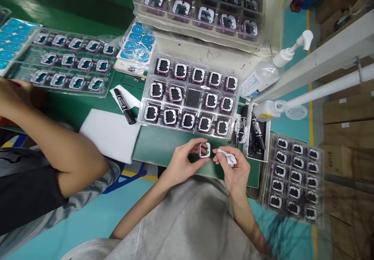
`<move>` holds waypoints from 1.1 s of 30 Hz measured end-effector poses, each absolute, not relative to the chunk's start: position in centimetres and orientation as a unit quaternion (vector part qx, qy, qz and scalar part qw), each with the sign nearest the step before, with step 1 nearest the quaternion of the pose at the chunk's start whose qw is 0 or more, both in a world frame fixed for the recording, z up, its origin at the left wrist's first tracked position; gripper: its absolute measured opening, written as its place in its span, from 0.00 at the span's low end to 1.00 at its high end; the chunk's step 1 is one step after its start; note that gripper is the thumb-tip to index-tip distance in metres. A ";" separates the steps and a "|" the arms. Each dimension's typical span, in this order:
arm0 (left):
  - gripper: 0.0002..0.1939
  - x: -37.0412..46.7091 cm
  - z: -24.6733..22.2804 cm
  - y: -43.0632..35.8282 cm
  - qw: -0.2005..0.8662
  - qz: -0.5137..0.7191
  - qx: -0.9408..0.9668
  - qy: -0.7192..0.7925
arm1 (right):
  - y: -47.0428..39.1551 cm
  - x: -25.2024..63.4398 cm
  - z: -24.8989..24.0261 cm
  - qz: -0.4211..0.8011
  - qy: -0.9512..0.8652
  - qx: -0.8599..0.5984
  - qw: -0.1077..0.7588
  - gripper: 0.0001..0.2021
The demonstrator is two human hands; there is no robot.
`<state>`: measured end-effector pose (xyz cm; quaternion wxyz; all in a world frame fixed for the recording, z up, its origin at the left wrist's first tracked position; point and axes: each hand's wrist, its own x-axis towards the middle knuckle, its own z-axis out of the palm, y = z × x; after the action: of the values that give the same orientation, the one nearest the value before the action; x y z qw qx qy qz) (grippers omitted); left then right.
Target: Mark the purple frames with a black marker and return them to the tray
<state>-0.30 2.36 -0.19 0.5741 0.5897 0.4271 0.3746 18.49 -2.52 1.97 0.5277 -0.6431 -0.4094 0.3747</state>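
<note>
Between the thumb and fingers of my left hand [184, 159] is a small square frame [200, 150], purple outside with a white inner rim, held upright above the table's front edge. My right hand [236, 168], just to the right of it, pinches a crumpled white cloth [227, 157]; the cloth and the frame are apart. Behind my hands lies a clear plastic tray [191, 132] with rows of similar frames. One pocket [193, 97] in its middle row holds no frame.
Tray stacks [201, 32] stand at the back, another tray [295, 182] at right. A pump bottle [264, 75] and a box with markers [257, 135] flank my tray. A marker [124, 106] and white sheet [109, 135] lie left, near a co-worker's arm [55, 139].
</note>
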 end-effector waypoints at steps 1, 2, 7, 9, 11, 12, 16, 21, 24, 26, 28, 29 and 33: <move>0.25 -0.3 -0.1 2.4 0.572 0.374 0.591 0.428 | -2.6 18.6 1.8 0.374 -0.407 -0.647 0.526 0.07; 0.25 -0.3 -0.1 2.4 0.570 0.373 0.593 0.429 | -2.6 18.7 1.7 0.371 -0.404 -0.652 0.524 0.07; 0.26 -0.2 0.0 2.3 0.556 0.370 0.609 0.428 | -2.9 18.8 1.4 0.307 -0.450 -0.676 0.496 0.05; 0.26 -0.2 0.2 2.2 0.551 0.373 0.615 0.424 | -3.1 18.4 1.5 0.279 -0.471 -0.683 0.483 0.04; 0.25 -0.1 0.3 2.2 0.548 0.380 0.614 0.422 | -3.2 17.8 1.5 0.242 -0.503 -0.674 0.483 0.07; 0.24 0.0 0.3 2.1 0.549 0.386 0.610 0.421 | -3.2 17.5 1.5 0.221 -0.526 -0.663 0.485 0.11; 0.22 0.2 0.1 1.8 0.548 0.405 0.596 0.425 | -2.7 16.2 1.5 0.135 -0.612 -0.614 0.480 0.23; 0.26 0.4 -0.4 1.5 0.528 0.422 0.598 0.429 | -1.8 15.4 1.7 0.033 -0.642 -0.585 0.495 0.20; 0.28 0.5 -0.5 1.3 0.515 0.429 0.608 0.427 | -1.8 15.3 1.5 0.029 -0.651 -0.582 0.486 0.20; 0.29 0.4 -0.5 1.3 0.501 0.429 0.618 0.427 | -2.0 15.2 1.1 0.021 -0.650 -0.579 0.492 0.22; 0.30 0.4 -0.5 1.3 0.488 0.426 0.629 0.430 | -2.2 15.2 0.7 0.013 -0.653 -0.572 0.496 0.23; 0.31 0.4 -0.5 1.3 0.483 0.424 0.633 0.431 | -2.3 15.2 0.6 0.011 -0.656 -0.568 0.496 0.24; 0.34 0.3 -0.5 1.2 0.469 0.422 0.643 0.434 | -2.4 15.2 0.1 0.019 -0.660 -0.561 0.498 0.24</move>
<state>0.33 1.22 -0.54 0.4694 0.6431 0.4340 0.4216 15.23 -2.36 0.13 0.4983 -0.5614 -0.6605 0.0188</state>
